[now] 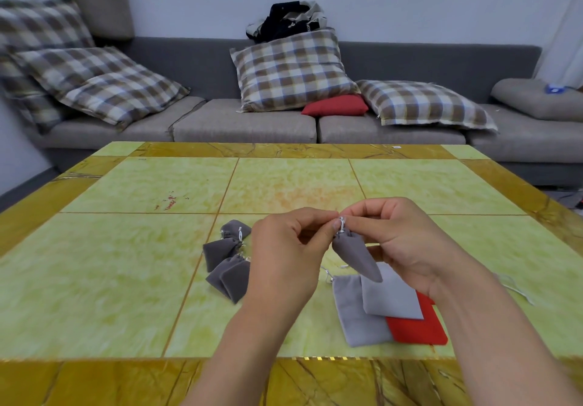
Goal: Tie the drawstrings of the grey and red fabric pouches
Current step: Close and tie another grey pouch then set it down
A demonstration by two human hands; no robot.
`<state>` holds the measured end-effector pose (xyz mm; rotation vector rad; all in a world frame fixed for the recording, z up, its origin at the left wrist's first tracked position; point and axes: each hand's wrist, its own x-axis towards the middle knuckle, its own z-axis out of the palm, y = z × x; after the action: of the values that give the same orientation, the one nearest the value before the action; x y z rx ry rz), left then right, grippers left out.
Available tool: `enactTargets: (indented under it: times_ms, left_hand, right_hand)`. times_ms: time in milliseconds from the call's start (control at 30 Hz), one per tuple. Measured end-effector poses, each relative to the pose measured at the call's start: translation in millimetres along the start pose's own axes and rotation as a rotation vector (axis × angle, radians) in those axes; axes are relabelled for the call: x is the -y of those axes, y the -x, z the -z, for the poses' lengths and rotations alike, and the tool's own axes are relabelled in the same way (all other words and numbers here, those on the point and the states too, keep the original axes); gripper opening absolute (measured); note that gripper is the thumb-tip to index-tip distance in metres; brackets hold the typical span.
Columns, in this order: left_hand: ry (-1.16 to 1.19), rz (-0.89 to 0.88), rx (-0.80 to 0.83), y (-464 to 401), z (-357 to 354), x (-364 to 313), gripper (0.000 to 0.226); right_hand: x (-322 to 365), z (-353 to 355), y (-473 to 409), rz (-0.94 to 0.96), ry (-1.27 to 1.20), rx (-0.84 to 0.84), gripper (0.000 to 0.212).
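Both hands pinching white drawstring atop dark grey pouch: left hand, right hand, pouch lifted off desk for knotting. Three tied pouches at nine o'clock; flat grey pouches and red pouch at five o'clock, apparently untied.

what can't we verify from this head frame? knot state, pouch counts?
- Knot on the held grey pouch: head view, the cord is tiny and covered by the left hand and right hand fingertips.
- Red pouch: its drawstring end lies under the flat grey pouches and the right forearm.
- Tied grey pile: overlapping and partly behind the left hand, so the count is uncertain.
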<state>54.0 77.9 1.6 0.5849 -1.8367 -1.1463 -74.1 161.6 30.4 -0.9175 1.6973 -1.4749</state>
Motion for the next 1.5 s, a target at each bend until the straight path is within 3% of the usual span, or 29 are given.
enactTargets:
  times_ms: [200,367,567,733,1067,1333,1500]
  left_hand:
    - [-0.216,-0.070,-0.070,1,-5,0,0.008]
    - [-0.150,-0.049,-0.109,1,-3,-1,0.006]
    - [0.057,0.039,-0.138,0,0,-5,0.010]
    - [-0.037,-0.011,-0.170,3,0,-8,0.015]
    - [0.646,0.328,-0.097,1,1,-15,0.019]
    - [0.845,0.417,-0.124,0,1,-18,0.038]
    - [0.821,0.416,-0.117,0,2,-17,0.027]
  right_hand:
    - [1,4,0,0.013,-0.038,0.075,0.013]
    - [1,6,0,0.070,-0.075,0.058,0.014]
    - [1,10,0,0.060,-0.088,0.102,0.033]
    - [-2,8,-1,0.055,-0.055,0.112,0.031]
    - [-3,6,0,0.137,-0.111,0.250,0.013]
    - [-4,-2,0,0.089,-0.146,0.266,0.030]
    - [-2,-3,3,0.087,-0.125,0.262,0.035]
